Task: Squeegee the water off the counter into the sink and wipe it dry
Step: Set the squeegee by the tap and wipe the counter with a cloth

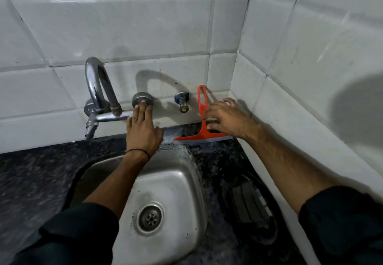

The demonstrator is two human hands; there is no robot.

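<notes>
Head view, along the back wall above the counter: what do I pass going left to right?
Chrome faucet → round metal wall cap, with the left hand reaching to it → blue-collared angle valve → orange squeegee standing against the wall → right hand on its handle.

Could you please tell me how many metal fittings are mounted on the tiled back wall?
3: the curved tap at left, a round capped fitting under the left hand's fingertips, and a small valve beside the orange squeegee. None seems hidden.
</notes>
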